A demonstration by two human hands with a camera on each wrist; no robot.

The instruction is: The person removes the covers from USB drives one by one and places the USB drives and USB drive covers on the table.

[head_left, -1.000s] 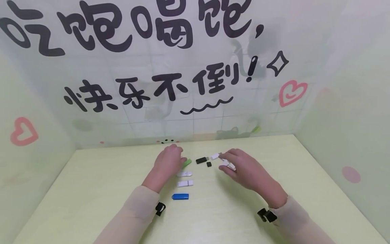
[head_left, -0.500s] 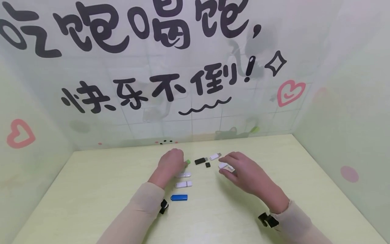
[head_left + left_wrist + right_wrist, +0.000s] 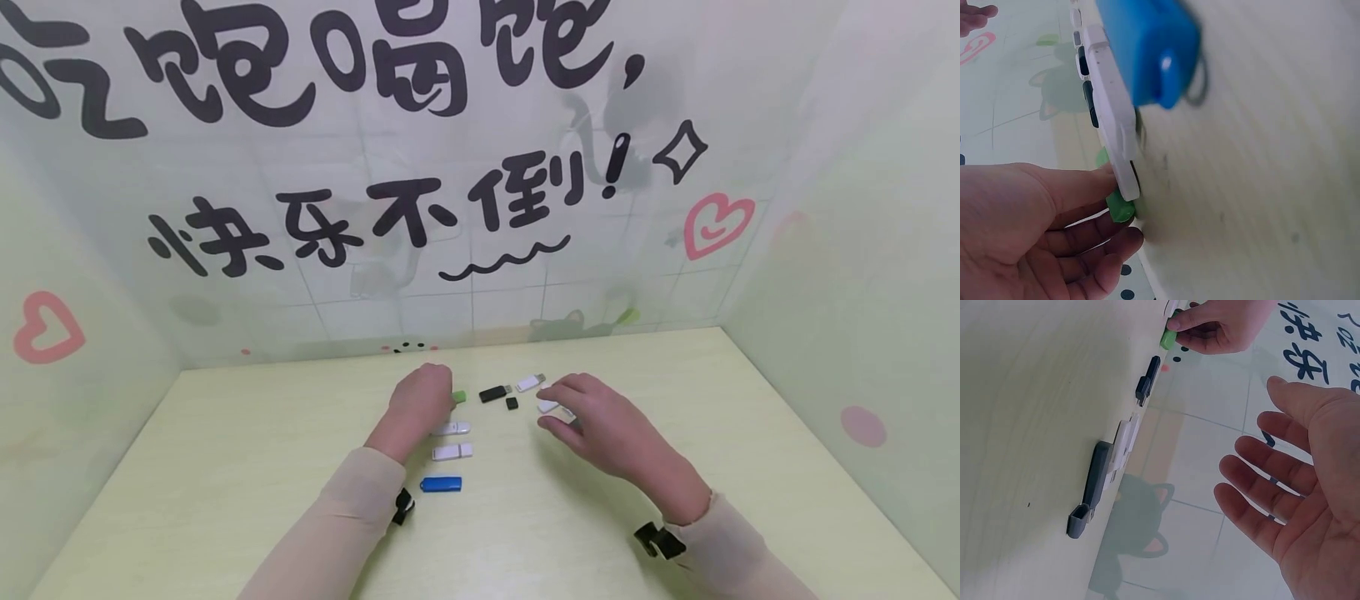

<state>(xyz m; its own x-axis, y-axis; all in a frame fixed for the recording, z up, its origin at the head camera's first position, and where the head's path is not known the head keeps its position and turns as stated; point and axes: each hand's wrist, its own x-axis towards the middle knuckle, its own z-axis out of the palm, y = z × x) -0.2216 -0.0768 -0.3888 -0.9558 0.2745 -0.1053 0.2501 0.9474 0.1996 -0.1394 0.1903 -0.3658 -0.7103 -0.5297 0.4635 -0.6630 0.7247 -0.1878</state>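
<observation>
My left hand (image 3: 422, 403) is at the top of a column of USB sticks on the table. Its thumb and fingers pinch a green USB stick (image 3: 459, 397), seen also between two fingers in the left wrist view. Just below lie a white USB stick (image 3: 454, 428), another white USB stick with a cap (image 3: 452, 452) and a blue USB stick (image 3: 442, 484). Palm down, my right hand (image 3: 606, 423) hovers with relaxed, parted fingers and holds nothing. Beneath it, partly covered, is a white USB stick (image 3: 548, 407). The right wrist view shows a dark USB stick (image 3: 1097, 478) there too.
Between the hands lie a black USB stick (image 3: 493, 394), its small black cap (image 3: 512, 403) and a white uncapped USB stick (image 3: 529, 382). Behind the table (image 3: 262, 467) stands a wall (image 3: 420, 308) with large lettering; side walls close off both sides.
My left hand has shifted slightly right, and the green USB stick has turned from slanted to lying sideways in line with the column. My right hand has stayed almost still.
</observation>
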